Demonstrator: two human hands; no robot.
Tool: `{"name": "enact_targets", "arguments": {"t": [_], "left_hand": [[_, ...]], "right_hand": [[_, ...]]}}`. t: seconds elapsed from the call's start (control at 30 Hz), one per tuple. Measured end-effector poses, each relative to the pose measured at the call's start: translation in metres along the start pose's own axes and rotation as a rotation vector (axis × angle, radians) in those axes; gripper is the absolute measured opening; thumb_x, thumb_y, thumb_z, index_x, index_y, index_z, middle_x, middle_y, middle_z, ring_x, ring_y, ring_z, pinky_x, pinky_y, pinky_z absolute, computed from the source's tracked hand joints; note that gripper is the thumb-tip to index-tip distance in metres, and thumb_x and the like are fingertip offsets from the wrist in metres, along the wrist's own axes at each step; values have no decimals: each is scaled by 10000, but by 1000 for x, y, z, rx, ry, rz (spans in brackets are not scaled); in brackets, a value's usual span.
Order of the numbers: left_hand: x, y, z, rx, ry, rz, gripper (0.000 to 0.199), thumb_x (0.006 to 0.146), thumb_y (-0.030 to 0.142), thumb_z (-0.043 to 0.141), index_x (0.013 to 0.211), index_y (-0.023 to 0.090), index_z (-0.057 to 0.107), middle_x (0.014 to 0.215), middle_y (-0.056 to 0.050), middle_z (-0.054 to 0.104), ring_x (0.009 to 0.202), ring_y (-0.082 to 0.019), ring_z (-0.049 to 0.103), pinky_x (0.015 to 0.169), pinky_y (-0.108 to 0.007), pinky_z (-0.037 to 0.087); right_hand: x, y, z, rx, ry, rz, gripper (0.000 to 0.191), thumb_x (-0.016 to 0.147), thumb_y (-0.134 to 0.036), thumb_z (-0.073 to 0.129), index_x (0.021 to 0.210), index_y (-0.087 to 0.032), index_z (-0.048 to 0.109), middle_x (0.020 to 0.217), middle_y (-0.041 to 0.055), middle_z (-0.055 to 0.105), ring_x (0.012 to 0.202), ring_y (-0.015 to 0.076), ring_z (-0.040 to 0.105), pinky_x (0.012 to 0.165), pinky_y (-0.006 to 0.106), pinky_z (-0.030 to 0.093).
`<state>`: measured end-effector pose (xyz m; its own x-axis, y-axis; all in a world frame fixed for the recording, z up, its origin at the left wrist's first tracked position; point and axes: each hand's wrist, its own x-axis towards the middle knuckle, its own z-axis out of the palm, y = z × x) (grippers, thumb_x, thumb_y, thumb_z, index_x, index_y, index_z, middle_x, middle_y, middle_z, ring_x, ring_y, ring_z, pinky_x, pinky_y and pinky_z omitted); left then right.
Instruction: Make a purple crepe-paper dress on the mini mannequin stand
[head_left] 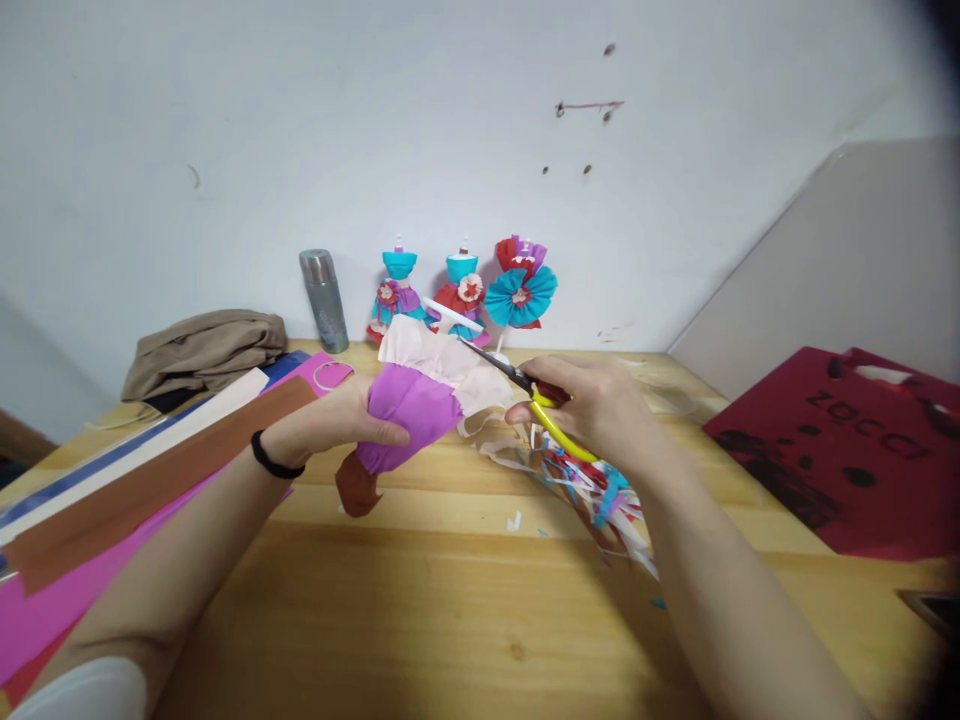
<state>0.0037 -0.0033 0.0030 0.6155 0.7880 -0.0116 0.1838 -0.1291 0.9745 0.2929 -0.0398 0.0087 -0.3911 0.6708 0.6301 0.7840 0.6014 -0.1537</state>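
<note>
My left hand point(349, 415) is closed round a paper dress form, its thumb on the purple paper point(416, 415). Cream ruffled paper point(442, 360) lies above the purple, and brown paper point(358, 485) hangs below my hand. A white round base point(453, 316) shows at the form's upper end. My right hand point(592, 400) grips yellow-handled scissors point(559, 430), whose dark blades point up and left over the cream paper's edge. Whether the blades touch the paper, I cannot tell.
Behind stand three small paper-dressed figures point(462, 290) and a grey bottle point(324, 300). Coloured paper sheets point(165, 465) and a brown cloth point(206, 355) lie left. Paper scraps point(611, 500) sit beneath my right arm. A red bag point(847, 450) is at right on the wooden table point(420, 610).
</note>
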Motion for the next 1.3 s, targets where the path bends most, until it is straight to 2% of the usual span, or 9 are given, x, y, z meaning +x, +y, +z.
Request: {"name": "enact_targets", "arguments": {"t": [0.2,0.37,0.53,0.63,0.77,0.9,1.03,1.17,1.3], "left_hand": [[-2,1,1,-7,-5,2,319,608,210,863,897,228,731,734,29,723,704,-153,638,637,-251,513],[-3,-3,-4,14,2,9,357,627,295,873,951,231,737,842,9,744,771,-171,647,678,-264,517],[-1,-9,-10,45,80,36,471,629,363,878,1046,208,722,948,-24,748,877,-199,664,763,-285,537],[-1,-11,-10,51,97,67,545,635,415,873,1100,182,710,1021,-60,742,953,-231,667,814,-317,541],[-1,-10,-9,61,182,100,569,643,405,871,1124,158,691,1097,-89,728,1015,-244,657,848,-317,536],[1,-11,-10,111,248,113,545,625,367,874,1085,143,685,1036,-69,725,937,-211,652,797,-286,536],[3,-14,-9,177,279,63,473,621,365,859,1010,140,711,960,-57,726,882,-204,650,760,-296,541],[4,-16,-6,81,240,75,511,593,359,881,1056,203,732,1024,-65,750,927,-228,672,757,-302,561],[5,-22,1,-24,154,101,445,599,356,888,1005,229,757,918,-37,762,810,-195,675,665,-262,546]], "right_hand": [[-1,3,2,5,-2,32,470,913,-643,513,746,-215,610,590,13,524,500,143,457,509,274,281],[-2,6,0,51,21,46,465,886,-657,555,793,-206,616,575,-4,487,496,137,426,508,273,277],[0,5,-6,195,0,125,477,834,-681,606,791,-206,591,552,-39,408,491,123,381,483,258,291],[1,3,-7,269,-60,166,450,829,-648,623,838,-200,578,612,-18,506,525,141,449,492,269,345],[2,2,-7,324,-85,139,443,831,-602,610,958,-177,599,858,85,674,701,216,611,596,326,465],[-1,2,-6,330,-14,268,368,849,-534,590,902,-172,638,662,25,601,559,169,534,518,289,416],[-3,-1,-6,336,-13,268,323,846,-467,600,960,-172,663,670,9,588,588,162,529,539,280,410],[-1,-3,-6,326,-42,242,289,851,-418,596,979,-168,664,681,5,587,603,162,534,565,285,416],[-2,1,-1,362,-23,296,335,841,-452,620,1019,-173,673,739,27,627,646,182,566,586,301,442]]}}
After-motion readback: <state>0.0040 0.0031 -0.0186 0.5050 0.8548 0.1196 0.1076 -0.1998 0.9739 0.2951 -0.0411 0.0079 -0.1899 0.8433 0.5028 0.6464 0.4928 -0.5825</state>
